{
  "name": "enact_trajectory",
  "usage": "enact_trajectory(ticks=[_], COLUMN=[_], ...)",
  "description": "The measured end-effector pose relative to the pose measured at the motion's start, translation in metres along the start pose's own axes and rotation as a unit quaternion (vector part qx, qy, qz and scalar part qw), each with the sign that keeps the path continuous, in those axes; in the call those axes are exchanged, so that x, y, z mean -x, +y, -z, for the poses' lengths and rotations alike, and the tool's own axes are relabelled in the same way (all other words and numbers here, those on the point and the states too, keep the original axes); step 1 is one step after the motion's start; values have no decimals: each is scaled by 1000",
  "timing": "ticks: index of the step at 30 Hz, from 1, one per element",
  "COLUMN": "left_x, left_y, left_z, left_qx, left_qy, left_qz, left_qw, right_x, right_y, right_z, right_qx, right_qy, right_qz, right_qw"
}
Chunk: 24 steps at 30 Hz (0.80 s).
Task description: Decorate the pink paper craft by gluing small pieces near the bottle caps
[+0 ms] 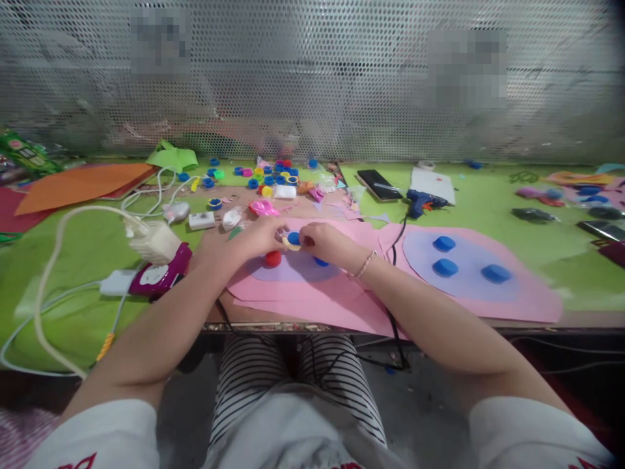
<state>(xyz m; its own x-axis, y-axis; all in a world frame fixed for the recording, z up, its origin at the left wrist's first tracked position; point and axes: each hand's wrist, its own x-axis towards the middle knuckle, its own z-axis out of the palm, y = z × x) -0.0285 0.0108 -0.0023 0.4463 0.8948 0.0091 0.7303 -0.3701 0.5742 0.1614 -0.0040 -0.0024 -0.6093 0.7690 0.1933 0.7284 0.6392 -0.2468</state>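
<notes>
Both hands meet over a lilac paper shape [273, 270] on pink paper [336, 306]. Between them is a blue cap [293, 238] with a pale yellow piece [291, 245] against its lower side. My left hand [266, 236] pinches the cap's left side, and my right hand [325, 244] has its fingers closed at the right side. Just below my left fingers a red cap [273, 258] rests on the lilac paper. Another blue cap [321, 262] shows partly under my right hand.
On the right, a second pink and lilac sheet [469, 286] bears blue caps [496, 273]. Behind lie a blue glue gun [422, 202], a phone [379, 185] and scattered caps. A purple power strip [163, 272] with cables is at left; a black cord [393, 273] crosses the paper.
</notes>
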Motion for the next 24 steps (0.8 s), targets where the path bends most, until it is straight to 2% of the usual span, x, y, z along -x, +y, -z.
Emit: enact_trajectory(ticks=[5,14,17,24], left_x=[-1,0,-1,1], left_y=[1,3,2,3], left_z=[-1,0,1,4], left_qx=[-16,-34,-47,-21], left_qy=[0,12,5,14], left_qz=[-25,-25,-15,-9], left_qw=[1000,999,999,1000], right_x=[0,-1,-1,-2], right_y=[-1,9,13,12], right_z=[3,-3,-4,-2], right_qx=[-9,-46,-61,-69], right_qy=[-1,22,18,-8], right_qz=[-5,-8,14,10], right_qw=[1000,999,998,998])
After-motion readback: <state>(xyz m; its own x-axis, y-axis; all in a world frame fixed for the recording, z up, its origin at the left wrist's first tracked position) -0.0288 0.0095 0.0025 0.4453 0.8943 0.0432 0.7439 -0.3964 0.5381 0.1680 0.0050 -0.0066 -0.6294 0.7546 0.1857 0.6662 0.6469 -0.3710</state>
